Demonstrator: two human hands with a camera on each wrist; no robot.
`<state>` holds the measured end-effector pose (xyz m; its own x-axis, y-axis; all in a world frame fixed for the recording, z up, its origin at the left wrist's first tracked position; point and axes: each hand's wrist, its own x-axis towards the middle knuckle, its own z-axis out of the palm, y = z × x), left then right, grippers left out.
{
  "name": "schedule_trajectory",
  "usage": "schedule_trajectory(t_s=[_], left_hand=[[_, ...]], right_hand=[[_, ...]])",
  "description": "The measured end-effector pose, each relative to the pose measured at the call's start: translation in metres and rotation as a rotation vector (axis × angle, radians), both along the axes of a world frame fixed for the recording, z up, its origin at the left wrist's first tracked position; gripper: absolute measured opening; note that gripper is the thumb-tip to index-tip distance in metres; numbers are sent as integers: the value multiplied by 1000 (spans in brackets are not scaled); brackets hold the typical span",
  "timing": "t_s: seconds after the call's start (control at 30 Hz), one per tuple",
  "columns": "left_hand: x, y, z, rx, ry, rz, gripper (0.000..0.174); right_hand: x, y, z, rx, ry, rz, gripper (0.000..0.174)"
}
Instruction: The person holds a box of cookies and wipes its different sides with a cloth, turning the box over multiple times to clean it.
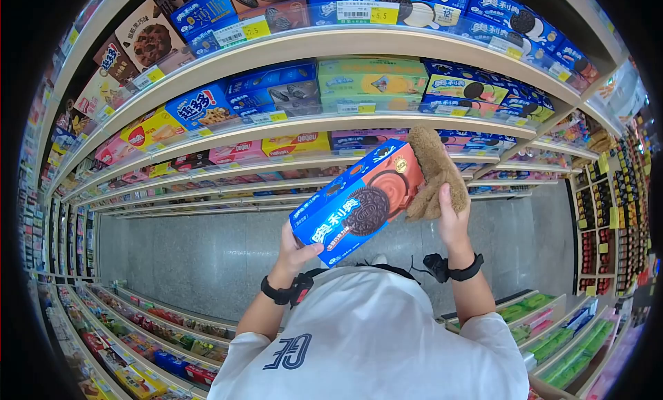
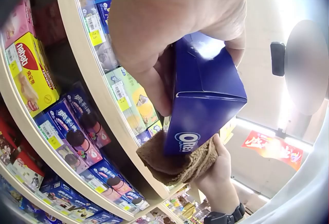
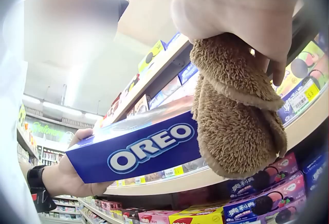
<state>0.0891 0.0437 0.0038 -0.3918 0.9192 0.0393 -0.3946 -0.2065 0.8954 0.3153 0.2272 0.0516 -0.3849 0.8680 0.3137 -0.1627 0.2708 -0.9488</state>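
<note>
My left hand point(image 1: 297, 248) grips one end of a blue Oreo cookie box point(image 1: 366, 200), thumb over the printed face. The box is tilted, its picture side up, showing a dark cookie and a brown cream swirl. A fuzzy brown cloth point(image 1: 435, 179) is bunched in my right hand point(image 1: 452, 217), with the thumb on top of it. That cloth lies against the far end of the box. In the right wrist view the cloth point(image 3: 236, 116) hangs folded below the fingers, next to the box's OREO side point(image 3: 149, 149).
Shelves of cookie boxes rise in front, with a shelf edge point(image 1: 311, 134) just beyond the box and price tags along it. Grey floor point(image 1: 186, 227) shows below. More stocked shelves point(image 1: 159, 338) stand behind the person, and a rack point(image 1: 597, 227) is at the right.
</note>
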Motion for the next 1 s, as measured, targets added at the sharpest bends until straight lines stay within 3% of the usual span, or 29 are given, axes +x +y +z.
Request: schedule_trajectory(t_s=[0.3, 0.5, 0.57, 0.7, 0.77, 0.9, 1.0], left_hand=[[0, -2, 2, -3, -25, 20, 72], [2, 3, 3, -37, -5, -45, 74], [3, 4, -1, -15, 69, -58, 75], [1, 5, -4, -35, 41, -38, 76], [0, 2, -5, -35, 20, -13, 77], [-1, 1, 0, -39, 22, -28, 77], [1, 3, 6, 0, 34, -57, 78]], right_hand=[[6, 10, -1, 49, 26, -268, 47], [-14, -8, 24, 155, -35, -61, 56], [-22, -9, 25, 470, -430, -20, 73], [-22, -8, 25, 450, -410, 52, 87], [-16, -2, 21, 504, -398, 183, 93], [-13, 7, 9, 402, -356, 193, 89], [-16, 10, 8, 186, -253, 172, 85]])
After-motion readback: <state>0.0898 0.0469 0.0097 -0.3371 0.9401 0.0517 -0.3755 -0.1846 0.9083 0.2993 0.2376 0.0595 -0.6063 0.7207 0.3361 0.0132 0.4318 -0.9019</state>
